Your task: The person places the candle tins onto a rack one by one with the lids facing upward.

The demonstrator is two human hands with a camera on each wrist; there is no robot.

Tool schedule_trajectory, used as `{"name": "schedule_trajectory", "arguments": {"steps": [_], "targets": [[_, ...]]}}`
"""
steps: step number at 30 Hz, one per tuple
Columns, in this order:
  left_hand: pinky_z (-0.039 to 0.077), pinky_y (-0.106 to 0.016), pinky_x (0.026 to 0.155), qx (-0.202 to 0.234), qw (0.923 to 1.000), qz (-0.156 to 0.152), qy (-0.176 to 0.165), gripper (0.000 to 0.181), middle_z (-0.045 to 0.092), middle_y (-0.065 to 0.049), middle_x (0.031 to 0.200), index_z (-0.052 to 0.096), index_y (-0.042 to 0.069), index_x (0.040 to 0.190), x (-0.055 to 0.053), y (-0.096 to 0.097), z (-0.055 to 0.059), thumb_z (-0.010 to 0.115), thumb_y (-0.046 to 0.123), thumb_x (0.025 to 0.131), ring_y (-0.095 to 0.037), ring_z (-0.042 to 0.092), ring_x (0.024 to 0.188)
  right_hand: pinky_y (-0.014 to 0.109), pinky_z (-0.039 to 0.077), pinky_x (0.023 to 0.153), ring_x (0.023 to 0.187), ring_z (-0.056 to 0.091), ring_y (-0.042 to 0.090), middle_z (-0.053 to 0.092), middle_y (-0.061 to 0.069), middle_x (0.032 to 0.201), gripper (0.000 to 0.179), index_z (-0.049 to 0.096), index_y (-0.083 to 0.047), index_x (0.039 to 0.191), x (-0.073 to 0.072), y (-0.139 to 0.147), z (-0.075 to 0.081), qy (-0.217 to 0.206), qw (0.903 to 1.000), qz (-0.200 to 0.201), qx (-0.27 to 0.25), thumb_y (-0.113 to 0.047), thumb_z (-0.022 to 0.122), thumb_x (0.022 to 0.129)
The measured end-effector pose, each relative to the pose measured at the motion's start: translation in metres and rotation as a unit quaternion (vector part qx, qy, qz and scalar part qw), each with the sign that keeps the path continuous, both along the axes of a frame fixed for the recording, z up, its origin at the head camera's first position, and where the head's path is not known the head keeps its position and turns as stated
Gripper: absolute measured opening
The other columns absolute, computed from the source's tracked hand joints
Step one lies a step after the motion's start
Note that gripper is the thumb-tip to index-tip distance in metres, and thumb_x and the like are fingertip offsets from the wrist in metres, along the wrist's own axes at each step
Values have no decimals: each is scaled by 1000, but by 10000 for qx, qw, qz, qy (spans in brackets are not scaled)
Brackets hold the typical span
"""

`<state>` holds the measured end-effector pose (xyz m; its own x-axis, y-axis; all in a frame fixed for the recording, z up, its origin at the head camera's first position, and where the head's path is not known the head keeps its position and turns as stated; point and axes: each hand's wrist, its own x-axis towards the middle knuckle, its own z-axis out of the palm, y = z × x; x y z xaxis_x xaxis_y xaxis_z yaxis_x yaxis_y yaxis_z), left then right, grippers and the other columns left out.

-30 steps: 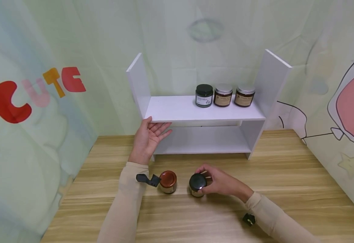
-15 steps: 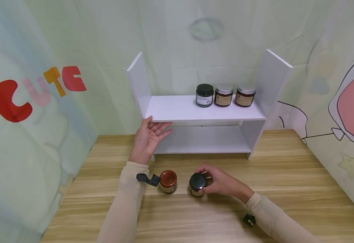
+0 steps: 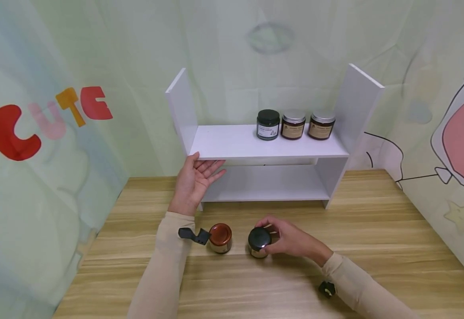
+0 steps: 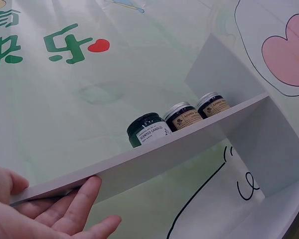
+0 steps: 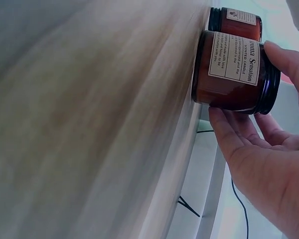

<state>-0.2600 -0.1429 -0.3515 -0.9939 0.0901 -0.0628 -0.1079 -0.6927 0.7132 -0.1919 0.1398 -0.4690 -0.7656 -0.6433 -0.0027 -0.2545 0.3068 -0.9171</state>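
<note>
A white two-tier shelf [image 3: 226, 142] stands on the wooden table. My left hand [image 3: 192, 186] holds its upper board at the left end, thumb on top and fingers spread beneath. In the left wrist view the fingertips [image 4: 92, 185] touch the board's underside. My right hand [image 3: 293, 238] grips a scented candle jar [image 3: 259, 239] with a black lid, thumb and fingers on either side. The right wrist view shows this jar's amber glass and cream label [image 5: 234, 59], its base against the tabletop. A second candle [image 3: 220, 237], reddish-brown on top, stands to its left, near my left wrist.
On the upper board, toward the right, stand a dark green candle jar [image 3: 268, 125] with a black lid and two brown jars [image 3: 293, 125] with silver lids. Upright side panels [image 3: 358, 106] bound the board. A printed cloth [image 3: 224, 53] hangs behind and beside the table.
</note>
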Motion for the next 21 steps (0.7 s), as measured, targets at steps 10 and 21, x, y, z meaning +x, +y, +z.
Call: {"name": "schedule_trajectory", "arguments": {"steps": [10,21], "targets": [[40,-58,112,11,10000,-7,-22,33,74,-13,107,52,3,126,1,0,0,41,30,111,-34,60,129,29,54,95,118,63,26,62,8,128,54,59,-10,128,0,-1,1,60,10000,-70,17,-15,85,81],[39,-59,112,70,10000,-4,-4,32,75,-13,106,54,3,123,0,-1,0,42,30,111,-35,60,128,31,55,93,116,64,25,64,7,125,55,60,-12,128,2,-1,5,0,9998,-165,71,-17,86,80]]}}
